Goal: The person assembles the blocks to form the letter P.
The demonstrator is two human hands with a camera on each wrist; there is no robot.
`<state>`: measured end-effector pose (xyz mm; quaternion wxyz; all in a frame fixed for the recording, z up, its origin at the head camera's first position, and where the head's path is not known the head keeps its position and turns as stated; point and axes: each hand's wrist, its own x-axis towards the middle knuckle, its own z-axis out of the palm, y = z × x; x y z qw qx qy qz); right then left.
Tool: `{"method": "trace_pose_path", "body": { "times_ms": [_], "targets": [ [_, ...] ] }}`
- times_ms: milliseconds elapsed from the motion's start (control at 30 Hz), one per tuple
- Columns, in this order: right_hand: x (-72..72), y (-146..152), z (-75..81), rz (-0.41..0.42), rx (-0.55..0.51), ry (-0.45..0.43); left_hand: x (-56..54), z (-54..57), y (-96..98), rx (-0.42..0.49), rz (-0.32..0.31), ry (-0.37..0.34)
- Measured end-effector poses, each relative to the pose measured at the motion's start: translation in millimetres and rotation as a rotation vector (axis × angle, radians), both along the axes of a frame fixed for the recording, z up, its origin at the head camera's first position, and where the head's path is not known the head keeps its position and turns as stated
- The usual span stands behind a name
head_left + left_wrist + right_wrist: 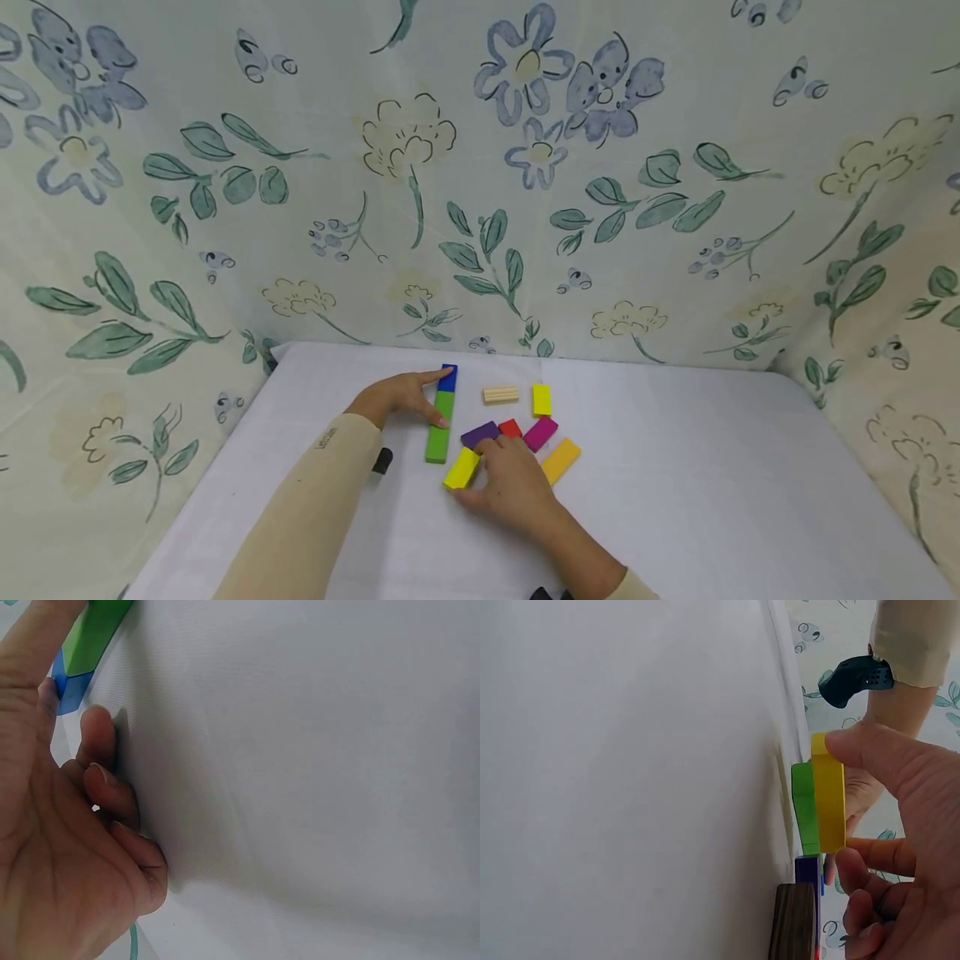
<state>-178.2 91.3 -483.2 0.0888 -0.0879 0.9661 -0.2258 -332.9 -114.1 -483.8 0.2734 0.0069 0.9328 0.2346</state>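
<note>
My left hand (397, 396) reaches to a straight row of blocks, its index finger stretched along the blue block (447, 383) and its thumb against the green part. Below the blue one lie a green block (445, 406) and a lighter green block (437, 447), end to end. In the left wrist view the other fingers (112, 795) bend loosely near the white cloth. My right hand (517, 483) pinches a yellow block (461, 469) between thumb and fingers, just right of the row's near end. The right wrist view shows this yellow block (829, 799) overlapping the green one.
Beyond the right hand lie a purple block (478, 435), a red block (510, 428), a magenta block (540, 433) and an orange block (564, 460). Farther back are pale ribbed wooden sticks (500, 395) and another yellow block (542, 400). Flowered cloth (480, 250) hangs behind the white table (712, 483).
</note>
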Motion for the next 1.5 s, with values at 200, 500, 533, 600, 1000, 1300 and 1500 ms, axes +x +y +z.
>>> {"method": "trace_pose_path", "body": {
  "times_ms": [200,500,533,600,1000,1300,1500],
  "targets": [
    [2.1,-14.9,1.2,0.171,0.031,-0.037,0.4,-0.4,0.1,0.004,0.0,0.011],
    [6.1,-26.1,-0.8,0.289,0.073,-0.009,3.4,5.7,0.5,0.003,0.003,0.01],
    [6.4,-26.2,-1.1,0.305,0.082,0.012,3.8,6.5,0.5,0.005,0.001,0.01],
    [6.4,-26.6,-1.2,0.325,0.104,0.052,4.4,7.7,0.4,0.009,-0.005,0.012],
    [5.1,-29.9,0.6,0.301,0.177,0.103,3.3,6.6,-0.3,0.012,-0.013,0.009],
    [3.1,-23.2,0.6,0.286,0.091,0.076,2.7,5.2,-0.3,0.014,-0.021,0.004],
    [2.3,0.5,9.6,0.156,-0.003,0.048,2.3,3.3,-0.2,0.015,-0.003,0.003]
  ]
}}
